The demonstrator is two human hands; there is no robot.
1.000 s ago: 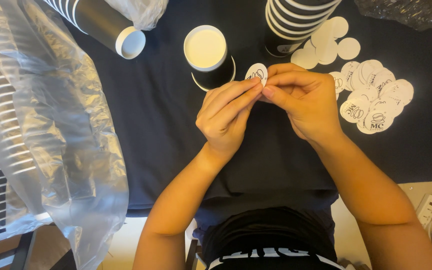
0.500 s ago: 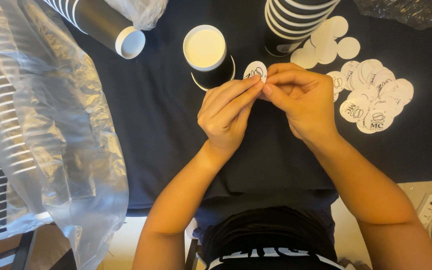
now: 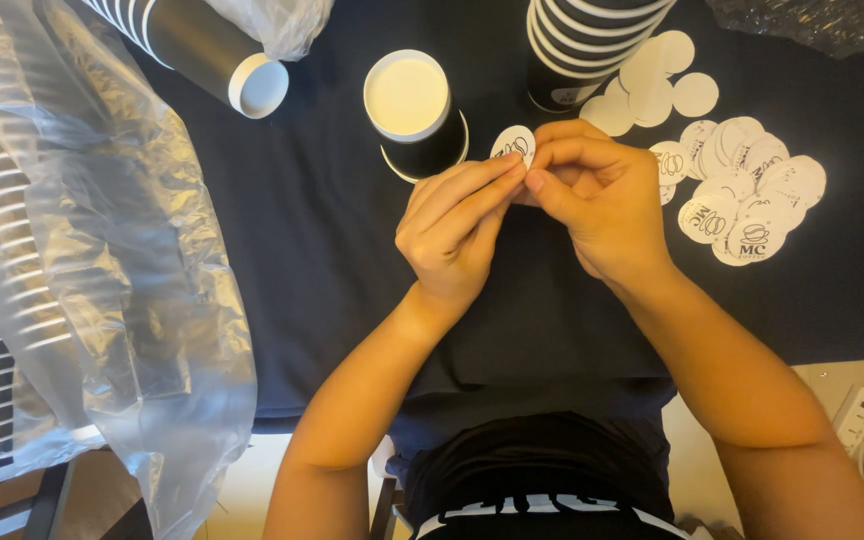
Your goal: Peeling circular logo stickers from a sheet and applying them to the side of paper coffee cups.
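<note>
Both hands meet over the dark tablecloth [image 3: 332, 250], pinching one round white sticker [image 3: 513, 144] with a dark logo. My left hand [image 3: 457, 225] holds its lower left edge with straight fingers. My right hand [image 3: 597, 195] grips its right edge with thumb and curled fingers. Just beyond the sticker stands a single black paper cup [image 3: 414, 115] turned bottom up, its white base showing. A heap of the same round stickers [image 3: 742, 195] lies to the right of my right hand.
A stack of black cups with white rims [image 3: 587, 45] stands at the back. Another cup stack [image 3: 197, 50] lies on its side at back left. Crinkled clear plastic wrap [image 3: 82, 260] holding white lids covers the left. A white power strip [image 3: 857, 415] is at lower right.
</note>
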